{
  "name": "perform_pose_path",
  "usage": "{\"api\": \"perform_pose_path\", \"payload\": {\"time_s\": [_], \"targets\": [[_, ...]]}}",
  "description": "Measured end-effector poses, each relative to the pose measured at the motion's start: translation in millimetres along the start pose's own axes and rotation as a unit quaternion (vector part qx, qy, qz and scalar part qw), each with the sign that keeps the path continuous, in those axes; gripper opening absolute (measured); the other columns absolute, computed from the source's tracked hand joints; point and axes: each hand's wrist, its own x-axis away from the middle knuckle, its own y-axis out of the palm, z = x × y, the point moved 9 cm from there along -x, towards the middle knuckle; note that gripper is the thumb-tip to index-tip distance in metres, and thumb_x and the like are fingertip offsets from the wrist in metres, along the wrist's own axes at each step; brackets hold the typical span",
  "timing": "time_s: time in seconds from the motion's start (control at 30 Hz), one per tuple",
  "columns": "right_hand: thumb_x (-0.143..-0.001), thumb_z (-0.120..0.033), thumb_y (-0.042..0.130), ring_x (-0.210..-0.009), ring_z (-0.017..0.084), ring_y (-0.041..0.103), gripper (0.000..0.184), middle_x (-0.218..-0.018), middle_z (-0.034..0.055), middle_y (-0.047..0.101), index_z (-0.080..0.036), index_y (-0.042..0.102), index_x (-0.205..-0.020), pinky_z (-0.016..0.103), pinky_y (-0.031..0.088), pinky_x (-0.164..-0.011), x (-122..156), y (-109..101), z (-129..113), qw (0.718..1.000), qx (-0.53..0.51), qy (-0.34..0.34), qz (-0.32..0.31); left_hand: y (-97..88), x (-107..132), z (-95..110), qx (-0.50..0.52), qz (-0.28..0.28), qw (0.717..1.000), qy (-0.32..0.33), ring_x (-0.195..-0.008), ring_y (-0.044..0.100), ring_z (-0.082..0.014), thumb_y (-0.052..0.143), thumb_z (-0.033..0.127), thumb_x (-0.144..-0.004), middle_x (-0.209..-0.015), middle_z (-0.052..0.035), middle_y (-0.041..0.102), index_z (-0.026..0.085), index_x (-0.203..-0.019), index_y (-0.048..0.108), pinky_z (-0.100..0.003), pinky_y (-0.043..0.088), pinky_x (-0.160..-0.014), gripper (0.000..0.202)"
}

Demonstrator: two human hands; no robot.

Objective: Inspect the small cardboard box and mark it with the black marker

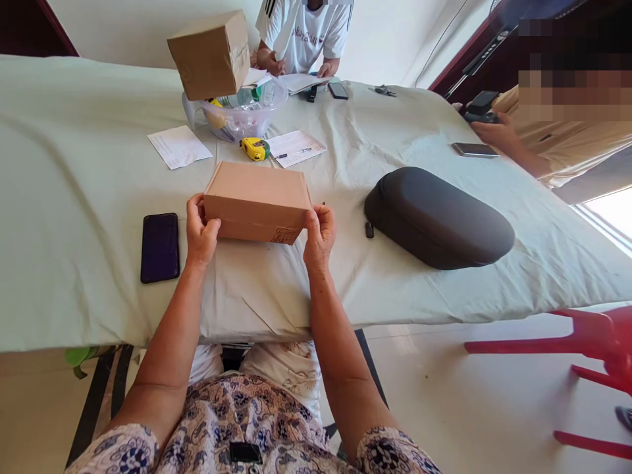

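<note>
This looks like a plain room in a home pressed into use as a makeshift work space. A long table under a wrinkled pale green cloth [74, 164] stands on a glossy white tiled floor [469, 395] against bare white walls [128, 26], with a red plastic chair [592, 342] beside it. On the cloth lie a flat brown cardboard box [257, 197], a taller taped cardboard box [210, 56], a yellow tape measure [255, 149], printed paper sheets [296, 148] and a black smartphone [159, 247], and a person in a white T-shirt [301, 33] sits at the far end.
</note>
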Motion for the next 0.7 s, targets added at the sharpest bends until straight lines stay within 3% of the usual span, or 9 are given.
{"api": "perform_pose_path", "payload": {"time_s": [0.1,0.23,0.4,0.6,0.7], "targets": [[-0.085,-0.066,0.063,-0.066,0.011,0.048,0.046,-0.076,-0.0026,0.051,-0.022,0.05,-0.081,0.024,0.041,-0.06,5.4,2.2,-8.2,0.998,0.058,-0.016,0.008,0.2,7.0,12.0,-0.07,0.03,0.997,0.021,-0.129,0.057,-0.0316,0.076,0.06,-0.077,-0.13,-0.0122,0.059,0.024,-0.144,0.037,-0.052,0.042,-0.118,0.086],[-0.088,-0.062,0.061,-0.065,0.011,0.046,0.043,-0.073,-0.0031,0.049,-0.023,0.047,-0.076,0.027,0.042,-0.062,14.1,17.4,-16.8,0.993,0.106,-0.046,-0.028,-2.7,17.9,32.6,-0.163,0.107,0.978,0.068,-0.145,0.041,-0.0365,0.084,0.067,-0.066,-0.148,-0.018,0.045,0.02,-0.143,0.04,-0.053,0.028,-0.128,0.101],[-0.089,-0.06,0.062,-0.063,0.012,0.045,0.043,-0.069,-0.0035,0.046,-0.023,0.045,-0.074,0.028,0.042,-0.061,21.1,30.6,-21.5,0.99,0.105,-0.082,-0.053,2.3,23.6,38.1,-0.198,0.122,0.97,0.075,-0.152,0.029,-0.0425,0.087,0.068,-0.06,-0.157,-0.0236,0.034,0.017,-0.154,0.031,-0.058,0.02,-0.13,0.12],[-0.091,-0.058,0.06,-0.063,0.011,0.045,0.04,-0.071,-0.0033,0.048,-0.022,0.048,-0.076,0.027,0.041,-0.06,19.3,25.8,-17.9,0.992,0.105,-0.057,-0.044,2.4,18.3,27.1,-0.15,0.089,0.983,0.05,-0.154,0.029,-0.0365,0.077,0.067,-0.074,-0.156,-0.0185,0.039,0.022,-0.152,0.034,-0.054,0.018,-0.132,0.1],[-0.093,-0.059,0.056,-0.064,0.012,0.046,0.041,-0.071,-0.003,0.048,-0.022,0.05,-0.077,0.027,0.039,-0.059,18.3,24.2,-13.9,0.994,0.093,-0.037,-0.046,-2.9,16.8,20.6,-0.12,0.102,0.987,0.037,-0.155,0.029,-0.0328,0.067,0.067,-0.083,-0.156,-0.0173,0.041,0.021,-0.149,0.038,-0.049,0.016,-0.134,0.086]]}}
